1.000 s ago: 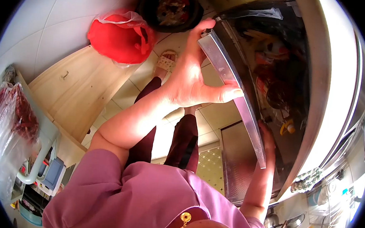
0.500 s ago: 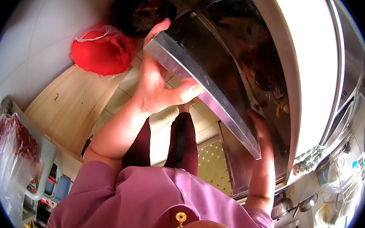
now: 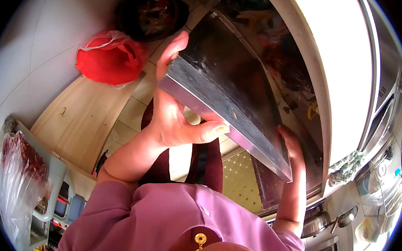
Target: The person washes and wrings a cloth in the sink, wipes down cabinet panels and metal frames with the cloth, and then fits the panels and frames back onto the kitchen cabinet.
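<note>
A long, shiny metal panel (image 3: 225, 108) with a thick silvery edge slants in front of me, just outside a low cabinet. My left hand (image 3: 171, 119) grips its left end, the thumb pressed along the near edge and the fingers around the end. At the lower right end, my right hand (image 3: 293, 142) holds the panel from the side; its fingers are partly hidden behind the metal. Behind the panel, dark items in the cabinet (image 3: 287, 71) are hard to make out.
A red bin (image 3: 101, 64) lined with a plastic bag stands left, beside a black basin (image 3: 145, 23). A wooden board (image 3: 79, 113) lies below. A clear bag (image 3: 23, 174) hangs lower left. The white cabinet top (image 3: 321, 36) curves along the right.
The panel's left end has dropped toward me and tilted, so more of its broad metal edge shows. Both hands have moved slightly down with it, still holding.
</note>
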The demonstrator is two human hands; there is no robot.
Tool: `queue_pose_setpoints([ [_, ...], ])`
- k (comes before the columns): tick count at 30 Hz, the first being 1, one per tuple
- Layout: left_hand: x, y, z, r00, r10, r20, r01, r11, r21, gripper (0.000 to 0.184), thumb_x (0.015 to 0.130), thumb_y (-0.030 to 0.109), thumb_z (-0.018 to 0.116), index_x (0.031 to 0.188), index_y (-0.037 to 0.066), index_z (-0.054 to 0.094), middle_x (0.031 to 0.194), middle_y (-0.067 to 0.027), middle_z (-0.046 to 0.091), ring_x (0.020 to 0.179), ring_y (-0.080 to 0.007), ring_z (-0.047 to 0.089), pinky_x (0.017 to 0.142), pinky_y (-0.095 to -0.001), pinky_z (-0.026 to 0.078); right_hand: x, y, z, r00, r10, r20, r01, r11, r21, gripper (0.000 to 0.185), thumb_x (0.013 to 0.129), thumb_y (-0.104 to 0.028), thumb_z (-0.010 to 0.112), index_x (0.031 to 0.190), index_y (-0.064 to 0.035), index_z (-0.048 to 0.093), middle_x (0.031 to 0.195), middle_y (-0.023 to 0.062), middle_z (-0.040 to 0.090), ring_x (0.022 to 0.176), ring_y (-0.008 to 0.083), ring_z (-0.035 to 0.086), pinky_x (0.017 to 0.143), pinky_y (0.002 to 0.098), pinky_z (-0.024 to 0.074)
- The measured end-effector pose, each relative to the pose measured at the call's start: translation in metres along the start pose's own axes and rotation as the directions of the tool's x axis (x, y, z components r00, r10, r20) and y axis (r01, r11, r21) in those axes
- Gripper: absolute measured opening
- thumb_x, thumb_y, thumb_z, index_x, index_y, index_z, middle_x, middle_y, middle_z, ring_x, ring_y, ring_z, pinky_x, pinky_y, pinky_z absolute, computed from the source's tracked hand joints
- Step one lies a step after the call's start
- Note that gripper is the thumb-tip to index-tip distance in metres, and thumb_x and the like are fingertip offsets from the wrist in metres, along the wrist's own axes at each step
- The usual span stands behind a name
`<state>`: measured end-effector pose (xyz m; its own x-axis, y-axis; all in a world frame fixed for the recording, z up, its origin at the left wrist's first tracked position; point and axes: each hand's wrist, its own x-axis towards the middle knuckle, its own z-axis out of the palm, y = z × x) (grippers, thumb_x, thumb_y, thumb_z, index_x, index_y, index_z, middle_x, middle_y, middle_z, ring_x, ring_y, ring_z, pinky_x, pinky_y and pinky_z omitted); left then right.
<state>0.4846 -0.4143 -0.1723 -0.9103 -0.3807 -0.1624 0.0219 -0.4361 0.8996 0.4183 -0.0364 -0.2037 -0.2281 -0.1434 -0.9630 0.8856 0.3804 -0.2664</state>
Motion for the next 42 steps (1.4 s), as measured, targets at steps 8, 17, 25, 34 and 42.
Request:
queue_pose_setpoints([
  [8, -0.006, 0.000, 0.005, 0.998, -0.001, 0.056, -0.004, 0.995, 0.097, 0.117, 0.054, 0.027, 0.085, 0.140, -0.004, 0.012, 0.142, -0.0206, 0.022, 0.131, -0.0260, 0.029, 0.108, -0.0390, 0.023, -0.016, 0.005, 0.002, 1.000, 0.012, -0.008, -0.012, 1.000, -0.008, 0.022, 0.092, -0.029, 0.053, 0.083, -0.0092, 0.056, 0.062, 0.0007, 0.053, 0.047, 0.0120, 0.049, 0.043, 0.0269, 0.0387],
  [17, 0.004, 0.000, 0.010, 0.997, -0.069, 0.031, 0.068, 0.997, 0.024, 0.115, 0.055, 0.023, 0.084, 0.141, -0.001, 0.011, 0.127, -0.0150, 0.043, 0.118, -0.0222, 0.044, 0.104, -0.0384, 0.028, 0.008, 0.008, -0.022, 0.998, -0.003, 0.062, 0.004, 1.000, -0.012, 0.022, 0.092, -0.028, 0.054, 0.080, -0.0091, 0.057, 0.063, 0.0015, 0.056, 0.052, 0.0108, 0.051, 0.048, 0.0256, 0.0398],
  [25, 0.017, -0.007, 0.008, 0.997, -0.063, 0.044, 0.060, 0.996, 0.072, 0.111, 0.057, 0.020, 0.084, 0.139, 0.000, 0.012, 0.118, -0.0127, 0.048, 0.108, -0.0219, 0.051, 0.099, -0.0373, 0.035, 0.018, 0.003, -0.022, 0.996, -0.059, 0.066, 0.062, 0.997, -0.047, 0.021, 0.092, -0.026, 0.053, 0.080, -0.0094, 0.057, 0.067, 0.0009, 0.057, 0.056, 0.0104, 0.052, 0.051, 0.0250, 0.0405],
  [34, 0.032, -0.006, 0.031, 1.000, 0.011, 0.026, -0.020, 0.920, 0.391, 0.118, 0.054, 0.043, 0.085, 0.137, -0.007, 0.017, 0.142, -0.0338, 0.016, 0.135, -0.0444, 0.019, 0.110, -0.0474, 0.023, 0.014, 0.000, -0.043, 0.953, -0.246, -0.176, 0.168, 0.914, -0.371, 0.026, 0.092, -0.028, 0.053, 0.098, -0.0047, 0.061, 0.075, 0.0049, 0.059, 0.063, 0.0122, 0.055, 0.056, 0.0254, 0.0435],
  [42, 0.045, -0.018, 0.041, 0.995, 0.076, -0.062, -0.050, 0.936, 0.347, 0.129, 0.060, 0.039, 0.086, 0.142, -0.008, -0.002, 0.142, -0.0285, 0.020, 0.126, -0.0352, 0.037, 0.106, -0.0427, 0.031, 0.020, -0.034, -0.048, 0.975, -0.206, -0.079, 0.199, 0.977, -0.078, 0.030, 0.091, -0.031, 0.053, 0.102, -0.0042, 0.059, 0.075, 0.0057, 0.058, 0.065, 0.0131, 0.054, 0.056, 0.0258, 0.0435],
])
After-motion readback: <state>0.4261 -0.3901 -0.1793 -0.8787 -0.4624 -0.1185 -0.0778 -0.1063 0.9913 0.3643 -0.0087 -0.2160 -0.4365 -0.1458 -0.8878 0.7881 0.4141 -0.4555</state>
